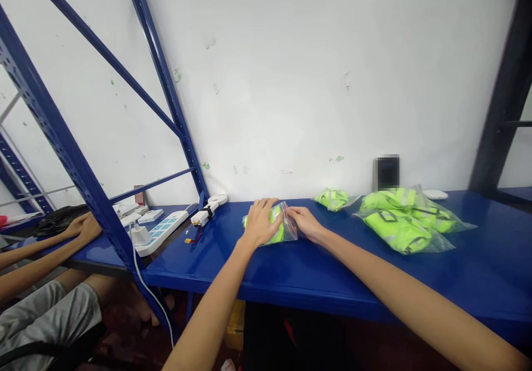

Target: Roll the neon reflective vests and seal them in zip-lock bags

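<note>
A clear zip bag (pixel 292 228) with a folded neon-yellow reflective vest (pixel 276 234) inside lies on the blue table. Across its top rests my left hand (pixel 261 219), palm down with fingers stretched out, hiding much of the vest. At the bag's right end, beside the red zip strip, my right hand (pixel 306 221) is closed with thumb and fingers pinching the edge. Further right are more bagged neon-yellow vests (pixel 397 231), heaped together, and a smaller bagged one (pixel 332 199) near the wall.
On the left, a white power strip (pixel 164 232), a white fan (pixel 216 200) and a small white box with wires (pixel 201 218) lie by the blue rack post (pixel 78 132). Beyond it, another person's hands (pixel 85 227) rest on the table (pixel 316 271). A blurred dark object (pixel 386 172) stands at the wall.
</note>
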A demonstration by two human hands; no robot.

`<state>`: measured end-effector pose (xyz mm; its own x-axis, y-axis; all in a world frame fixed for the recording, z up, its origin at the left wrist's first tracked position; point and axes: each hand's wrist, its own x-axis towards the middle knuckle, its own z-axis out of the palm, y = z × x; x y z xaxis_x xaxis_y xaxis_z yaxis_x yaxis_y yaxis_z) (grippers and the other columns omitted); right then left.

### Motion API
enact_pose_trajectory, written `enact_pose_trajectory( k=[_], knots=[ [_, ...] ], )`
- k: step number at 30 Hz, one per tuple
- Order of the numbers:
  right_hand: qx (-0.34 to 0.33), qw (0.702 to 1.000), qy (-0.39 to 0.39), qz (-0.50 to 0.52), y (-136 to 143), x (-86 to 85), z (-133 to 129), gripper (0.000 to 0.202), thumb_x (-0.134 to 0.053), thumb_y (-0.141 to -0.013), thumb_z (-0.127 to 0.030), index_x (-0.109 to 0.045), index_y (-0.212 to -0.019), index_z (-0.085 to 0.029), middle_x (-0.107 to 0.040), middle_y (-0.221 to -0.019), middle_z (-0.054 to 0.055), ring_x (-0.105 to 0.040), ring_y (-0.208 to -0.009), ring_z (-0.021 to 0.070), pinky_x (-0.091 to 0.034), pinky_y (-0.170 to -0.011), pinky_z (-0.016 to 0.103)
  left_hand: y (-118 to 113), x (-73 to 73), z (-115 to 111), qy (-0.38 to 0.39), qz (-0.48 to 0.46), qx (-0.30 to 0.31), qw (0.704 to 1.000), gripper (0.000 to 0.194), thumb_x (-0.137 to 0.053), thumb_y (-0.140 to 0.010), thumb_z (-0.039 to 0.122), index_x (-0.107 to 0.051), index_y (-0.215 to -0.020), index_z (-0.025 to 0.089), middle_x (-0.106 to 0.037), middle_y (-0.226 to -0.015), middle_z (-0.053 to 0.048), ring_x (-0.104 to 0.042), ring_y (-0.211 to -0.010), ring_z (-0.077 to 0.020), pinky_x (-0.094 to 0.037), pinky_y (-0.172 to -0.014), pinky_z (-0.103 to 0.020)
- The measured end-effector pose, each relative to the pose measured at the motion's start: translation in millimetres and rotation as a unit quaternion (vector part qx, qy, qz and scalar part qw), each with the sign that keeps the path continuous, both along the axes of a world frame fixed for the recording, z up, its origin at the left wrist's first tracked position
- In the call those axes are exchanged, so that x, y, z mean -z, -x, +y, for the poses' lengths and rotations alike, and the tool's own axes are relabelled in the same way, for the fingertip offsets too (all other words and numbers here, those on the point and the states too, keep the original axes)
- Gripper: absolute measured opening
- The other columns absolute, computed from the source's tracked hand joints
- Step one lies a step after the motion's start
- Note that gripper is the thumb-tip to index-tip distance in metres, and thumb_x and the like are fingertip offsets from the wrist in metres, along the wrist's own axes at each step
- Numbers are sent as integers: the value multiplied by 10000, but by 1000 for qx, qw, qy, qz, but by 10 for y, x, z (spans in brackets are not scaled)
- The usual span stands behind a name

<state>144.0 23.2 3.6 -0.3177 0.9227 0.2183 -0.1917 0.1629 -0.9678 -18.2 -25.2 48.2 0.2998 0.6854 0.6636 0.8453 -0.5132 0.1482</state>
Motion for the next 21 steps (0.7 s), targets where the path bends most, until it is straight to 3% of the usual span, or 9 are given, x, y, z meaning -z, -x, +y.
enact_pose_trajectory(
  k=[3,7,11,15,17,21],
  knots=[
    [-24,999,-16,26,27,-28,-21,364,-631,-766,-522,-670,-792,-161,-650,-671,2,-574,-622,145,-457,-603,258,-15,-163,101,88,54,-5,995,409,-487,-879,437,-574,-1226,239,-665,-1141,-69,-586,-1067,-267,-438,-934,-400],
    [-32,999,-20,37,45,-31,-21,371,-603,-784,-510,-692,-844,-155,-695,-764,41,-618,-713,179,-484,-664,280,4,-216,203,170,56,4,984,405,-491,-861,532,-672,-1071,237,-705,-1045,-67,-633,-963,-252,-460,-835,-327],
    [-1,997,-3,72,70,-17,-37,305,-606,-780,-454,-675,-925,-195,-704,-900,46,-635,-804,203,-519,-652,288,7,-157,219,146,17,-26,989,438,-412,-897,571,-680,-1039,254,-718,-961,-63,-646,-896,-237,-445,-760,-297],
    [-8,1000,14,24,60,9,-30,293,-657,-732,-433,-672,-822,-154,-678,-755,47,-614,-690,183,-496,-608,278,5,-91,182,111,4,-60,992,459,-302,-954,524,-666,-935,246,-703,-815,-50,-644,-783,-215,-415,-682,-277],
    [15,999,-30,-36,40,24,-13,311,-660,-730,-445,-677,-805,-144,-668,-713,40,-598,-666,176,-474,-612,274,-1,-63,165,94,4,-48,994,444,-283,-973,473,-651,-893,238,-693,-788,-43,-638,-760,-202,-406,-680,-269],
    [78,974,-175,-118,1,30,-13,308,-595,-789,-433,-695,-883,-157,-703,-822,45,-610,-746,186,-456,-701,280,-25,-6,155,68,-13,-2,998,409,-283,-989,393,-625,-848,220,-690,-797,-38,-627,-740,-176,-399,-691,-258]
  ],
)
